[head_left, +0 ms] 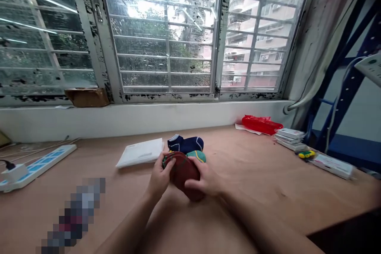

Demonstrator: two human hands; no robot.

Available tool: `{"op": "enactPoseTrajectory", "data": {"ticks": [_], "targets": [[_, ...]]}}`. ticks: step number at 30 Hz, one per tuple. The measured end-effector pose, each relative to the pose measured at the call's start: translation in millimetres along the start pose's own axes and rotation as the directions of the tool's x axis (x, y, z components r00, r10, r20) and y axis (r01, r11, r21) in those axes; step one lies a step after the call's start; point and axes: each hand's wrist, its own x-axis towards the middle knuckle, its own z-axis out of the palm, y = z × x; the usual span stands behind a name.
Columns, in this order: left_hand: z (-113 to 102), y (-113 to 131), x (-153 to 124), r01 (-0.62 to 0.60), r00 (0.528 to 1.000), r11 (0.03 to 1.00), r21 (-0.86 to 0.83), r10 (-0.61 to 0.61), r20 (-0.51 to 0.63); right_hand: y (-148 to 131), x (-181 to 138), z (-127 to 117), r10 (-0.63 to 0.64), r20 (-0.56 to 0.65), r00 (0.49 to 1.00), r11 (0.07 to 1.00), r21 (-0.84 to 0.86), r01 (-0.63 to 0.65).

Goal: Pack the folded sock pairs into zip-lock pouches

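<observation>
— What have we got in the hands?
— We see a left hand [159,178] curled around one edge of a dark maroon knitted sock [183,174], its thumb on top; a right hand [205,180] lies over the other edge, fingers spread and pressing down; the sock sits between them over a pale tan wooden tabletop [268,178], and we cannot tell whether it touches the board.
— How do things stand around it?
— We count a navy ankle sock with white trim [185,144] lying just behind the hands, and a teal-green sock [198,156] against it, partly hidden by the maroon one; neither hand touches those two; only the maroon sock is in hand.
— Any writing we can read?
— None; a flat white paper packet [139,152] beside the navy sock shows only a faint mark; a blue-and-white power strip [38,165], a stack of white boxes [290,137] and a red plastic bag [262,124] show nothing we can make out.
</observation>
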Motion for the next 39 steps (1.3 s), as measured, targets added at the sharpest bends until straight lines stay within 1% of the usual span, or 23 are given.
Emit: {"op": "enactPoseTrajectory", "data": {"ticks": [2,4,7,9,12,15,17,19,20,21,22,23,24,25,26,28,30,31,34,35,36,37,39], "targets": [[1.4,-8.8,-1.5,0.004,1.0,1.0,0.007,-0.004,-0.025,6.7,-2.2,10.0,0.035,0.031,0.999,0.998,0.053,-0.037],[-0.4,-11.8,-1.0,-0.012,0.998,0.999,0.035,0.014,-0.053,11.3,-0.9,14.7,0.084,0.031,0.996,0.991,0.1,-0.086],[-5.5,-9.4,0.7,-0.046,0.994,0.992,0.118,0.057,-0.09,16.6,1.6,14.2,0.162,0.044,0.986,0.973,0.16,-0.167],[-7.3,-6.2,0.7,-0.063,0.993,0.983,0.17,0.079,-0.088,17.4,1.3,11.1,0.19,0.047,0.981,0.971,0.139,-0.195],[-4.0,-1.9,-3.1,-0.102,0.991,0.969,0.224,0.119,-0.066,10.6,-1.1,5.8,0.162,0.024,0.987,0.984,0.073,-0.163],[2.6,-0.2,-8.2,-0.141,0.986,0.952,0.272,0.16,-0.048,-0.8,-2.4,3.2,0.111,-0.016,0.994,0.992,0.066,-0.11],[2.0,-2.1,-8.2,-0.157,0.985,0.944,0.29,0.17,-0.018,-4.4,-2.3,2.7,0.106,-0.031,0.994,0.993,0.056,-0.104],[-8.4,-7.0,-3.0,-0.181,0.982,0.939,0.294,0.186,0.011,-2.8,-2.2,1.6,0.11,-0.038,0.993,0.994,0.014,-0.109],[-17.9,-10.5,1.3,-0.187,0.98,0.931,0.313,0.2,-0.009,-0.5,-2.2,0.3,0.107,-0.051,0.993,0.994,-0.016,-0.108],[-30.0,-14.5,6.3,-0.181,0.975,0.913,0.365,0.214,-0.051,2.2,-2.3,-1.5,0.1,-0.07,0.993,0.994,-0.047,-0.103],[-43.9,-18.8,11.4,-0.152,0.963,0.884,0.443,0.233,-0.133,4.9,-2.5,-3.6,0.088,-0.092,0.992,0.993,-0.074,-0.095],[-58.5,-23.4,16.1,-0.075,0.938,0.82,0.567,0.25,-0.238,7.4,-2.8,-6.1,0.075,-0.113,0.991,0.992,-0.093,-0.086],[-72.8,-28.0,20.0,0.02,0.912,0.725,0.689,0.269,-0.309,9.3,-3.1,-8.5,0.066,-0.132,0.989,0.991,-0.105,-0.08],[-85.6,-32.6,22.8,0.067,0.906,0.678,0.732,0.266,-0.329,10.6,-3.4,-10.7,0.059,-0.146,0.988,0.991,-0.115,-0.076],[-96.2,-37.1,24.4,0.117,0.912,0.61,0.783,0.247,-0.329,11.2,-3.7,-12.4,0.054,-0.156,0.986,0.99,-0.122,-0.073],[-108.7,-46.0,25.3,0.163,0.94,0.47,0.868,0.193,-0.281,11.2,-4.1,-14.3,0.049,-0.16,0.986,0.989,-0.133,-0.071],[-111.3,-54.0,24.8,0.164,0.961,0.334,0.928,0.157,-0.227,10.3,-4.4,-14.0,0.048,-0.147,0.988,0.987,-0.142,-0.069],[-110.2,-57.2,24.8,0.153,0.969,0.292,0.944,0.145,-0.202,9.9,-4.6,-13.5,0.047,-0.138,0.989,0.987,-0.146,-0.067],[-104.7,-57.8,26.9,0.116,0.984,0.223,0.968,0.106,-0.142,9.4,-5.0,-11.5,0.038,-0.129,0.991,0.986,-0.156,-0.058],[-103.2,-53.2,28.1,0.1,0.984,0.217,0.971,0.126,-0.129,9.5,-5.1,-11.2,0.03,-0.128,0.991,0.987,-0.154,-0.05],[-101.9,-45.6,29.3,0.079,0.977,0.213,0.974,0.176,-0.118,9.4,-5.1,-11.2,0.022,-0.127,0.992,0.988,-0.15,-0.042],[-100.8,-34.8,30.5,0.053,0.962,0.206,0.977,0.252,-0.105,9.0,-5.1,-11.6,0.017,-0.124,0.992,0.989,-0.146,-0.035],[-98.2,-5.7,31.4,-0.022,0.907,0.179,0.984,0.418,-0.056,5.8,-4.5,-13.9,-0.004,-0.113,0.994,0.99,-0.139,-0.012]]}}
